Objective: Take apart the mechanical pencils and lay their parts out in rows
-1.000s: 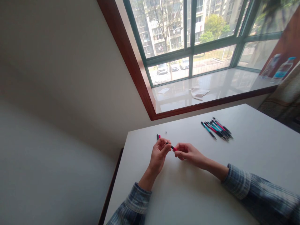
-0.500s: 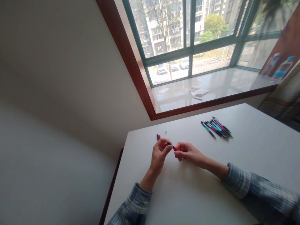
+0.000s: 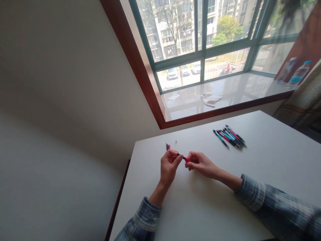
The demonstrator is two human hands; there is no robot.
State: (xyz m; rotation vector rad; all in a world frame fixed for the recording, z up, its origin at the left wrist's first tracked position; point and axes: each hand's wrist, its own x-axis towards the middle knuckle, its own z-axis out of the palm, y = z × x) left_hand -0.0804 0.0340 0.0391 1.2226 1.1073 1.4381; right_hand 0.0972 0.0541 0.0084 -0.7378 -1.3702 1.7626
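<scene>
Between my two hands, above the white table (image 3: 200, 207), is a red and black pen (image 3: 187, 159). My left hand (image 3: 170, 164) pinches its black end between thumb and fingertips. With thumb and curled fingers, my right hand (image 3: 200, 164) grips the red part; the rest of the pen is hidden in that hand. Just beyond my left hand lie black and red pen pieces (image 3: 168, 147), partly covered by the fingers. A tiny grey piece (image 3: 176, 141) sits near them.
Several pens (image 3: 230, 137) in teal, red and black lie in a pile at the table's back right. Past the table's far edge, a window sill (image 3: 185, 108) holds a crumpled cloth (image 3: 211, 99) and bottles (image 3: 300, 73). A wall (image 3: 75, 117) rises on the left.
Both hands keep their pinch on the pen. Its black end, which stuck out below my right hand, no longer shows there. The whole view has shifted slightly.
</scene>
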